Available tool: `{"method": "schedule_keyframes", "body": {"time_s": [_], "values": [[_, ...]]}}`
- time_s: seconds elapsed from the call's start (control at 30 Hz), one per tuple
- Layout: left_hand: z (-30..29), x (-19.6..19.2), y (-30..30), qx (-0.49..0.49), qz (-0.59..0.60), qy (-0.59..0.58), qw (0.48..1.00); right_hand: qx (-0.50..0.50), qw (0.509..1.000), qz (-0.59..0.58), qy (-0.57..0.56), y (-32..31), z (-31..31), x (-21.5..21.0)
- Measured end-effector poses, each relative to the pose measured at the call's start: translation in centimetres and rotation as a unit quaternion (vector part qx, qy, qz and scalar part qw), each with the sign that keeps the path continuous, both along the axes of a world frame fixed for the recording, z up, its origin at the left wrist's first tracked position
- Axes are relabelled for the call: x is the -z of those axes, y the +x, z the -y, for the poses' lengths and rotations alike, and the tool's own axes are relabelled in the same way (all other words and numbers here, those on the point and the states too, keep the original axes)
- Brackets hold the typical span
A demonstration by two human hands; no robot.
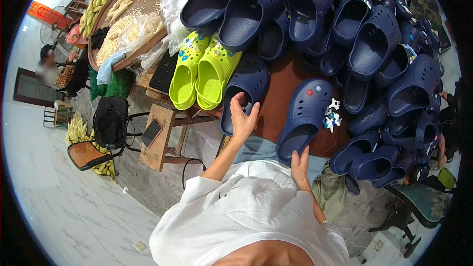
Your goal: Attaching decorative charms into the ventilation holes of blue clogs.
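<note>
A navy clog [303, 113] with a red and a pale blue charm on its toe lies in front of me, heel toward me. My right hand [300, 168] grips it at the heel. Beside its toe sits a small pile of white and blue shoe charms [333, 117]. To the left is another navy clog [250, 77], which shows no charms. My left hand [243, 120] is over its opening, thumb and fingers apart, gripping nothing that I can see. Next to that clog stands a pair of lime-green clogs [211, 81] decorated with colourful charms.
A large heap of navy clogs [374, 44] covers the back and right of the brown table [276, 88]. At left, a phone [152, 133] lies on a wooden stool [165, 143]. Behind are a round tray of kernels [157, 0] and a black bag [111, 123] on a chair.
</note>
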State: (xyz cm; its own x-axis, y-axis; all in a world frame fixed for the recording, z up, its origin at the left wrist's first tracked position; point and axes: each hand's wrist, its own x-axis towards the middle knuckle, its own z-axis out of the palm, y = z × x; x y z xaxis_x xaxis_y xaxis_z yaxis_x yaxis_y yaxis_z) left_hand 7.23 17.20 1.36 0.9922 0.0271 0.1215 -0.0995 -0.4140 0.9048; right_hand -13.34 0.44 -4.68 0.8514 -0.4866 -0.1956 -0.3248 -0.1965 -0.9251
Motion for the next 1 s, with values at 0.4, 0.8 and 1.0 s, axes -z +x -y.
{"method": "schedule_keyframes", "body": {"time_s": [0.4,0.8,1.0], "values": [[1.6,2.9,-1.5,0.082,0.083,0.064,0.991,-0.017,1.0,-0.014,-0.021,0.1,-1.0,-1.5],[1.2,2.2,-2.1,0.097,-0.008,0.069,0.993,-0.013,0.999,-0.03,-0.041,0.5,-0.4,-2.6],[0.6,2.7,-0.3,0.099,0.004,0.066,0.993,-0.013,0.997,-0.022,-0.073,1.8,-0.8,-2.6]]}}
